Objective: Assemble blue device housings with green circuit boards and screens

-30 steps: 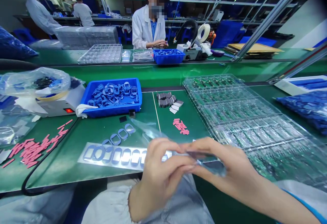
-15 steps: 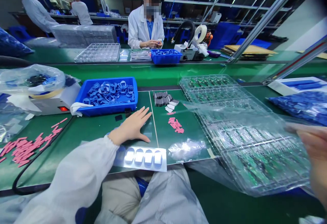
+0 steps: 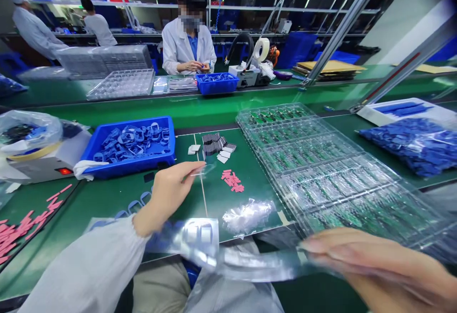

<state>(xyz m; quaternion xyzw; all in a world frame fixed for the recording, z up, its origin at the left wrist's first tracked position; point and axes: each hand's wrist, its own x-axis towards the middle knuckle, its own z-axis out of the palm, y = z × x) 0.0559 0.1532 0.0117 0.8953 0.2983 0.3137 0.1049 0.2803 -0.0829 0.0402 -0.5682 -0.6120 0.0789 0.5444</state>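
My left hand [image 3: 169, 194] is closed in a pinch above the green bench, with a small clear plastic film [image 3: 204, 170] at its fingertips. At the lower right my right hand [image 3: 378, 265], blurred by motion, grips the end of a long clear plastic strip [image 3: 260, 266]. The strip stretches left over my lap, and its far end overlaps a sheet of labels [image 3: 209, 229] at the bench edge. Blue plastic frames [image 3: 135, 206] lie partly hidden beside my left wrist. Beyond the left fingertips are black-and-white striped pieces [image 3: 213, 145] and white squares [image 3: 224, 155].
A blue bin [image 3: 130, 165] of blue parts stands at the left, with pink strips [image 3: 26, 229] nearer. More pink strips [image 3: 232, 180] and crumpled clear film [image 3: 246, 215] lie centrally. Clear trays [image 3: 282, 153] of circuit boards fill the right. A co-worker [image 3: 189, 42] sits opposite.
My left hand has gone from spread flat to a pinch on clear film. My right hand has moved left and down with its clear strip. White squares now show near the bin. The view has shifted.
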